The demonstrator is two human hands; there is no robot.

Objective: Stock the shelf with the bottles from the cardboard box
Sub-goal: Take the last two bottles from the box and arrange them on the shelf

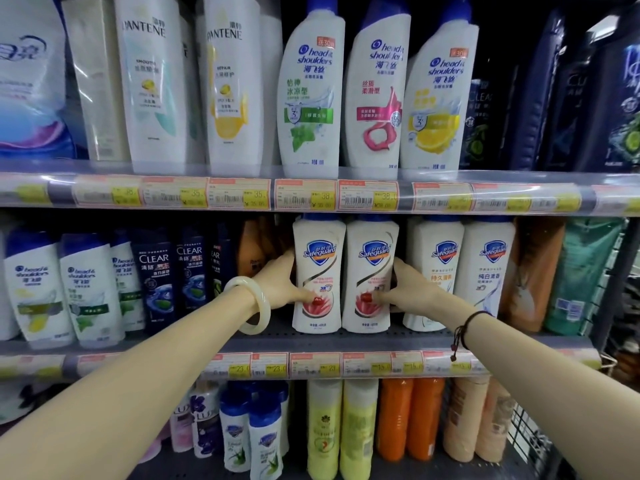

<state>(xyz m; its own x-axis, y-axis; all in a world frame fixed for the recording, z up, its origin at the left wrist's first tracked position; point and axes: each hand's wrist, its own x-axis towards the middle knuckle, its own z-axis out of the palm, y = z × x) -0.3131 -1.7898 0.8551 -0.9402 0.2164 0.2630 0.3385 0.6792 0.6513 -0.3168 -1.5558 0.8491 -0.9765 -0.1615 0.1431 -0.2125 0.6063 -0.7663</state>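
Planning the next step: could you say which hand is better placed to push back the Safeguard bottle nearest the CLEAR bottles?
Probably left: the left hand grips the left Safeguard bottle; the right hand grips the right Safeguard bottle.

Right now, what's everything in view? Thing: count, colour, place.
red-label Safeguard bottles: 2, white, middle shelf centre, side by side
other Safeguard bottles: 2 in front, white, right of those
large Head & Shoulders bottles: 3, white, blue caps, top shelf
Pantene bottles: 2, white, top shelf left
Clear bottles: at least 2, dark blue, middle shelf left
yellow bottles: 2, bottom shelf
orange bottles: 2, right of the yellow
price tags: many, yellow-orange, shelf edges
bangle: 1, pale, left wrist
left hand: grips the left red-label bottle
right hand: grips the right one
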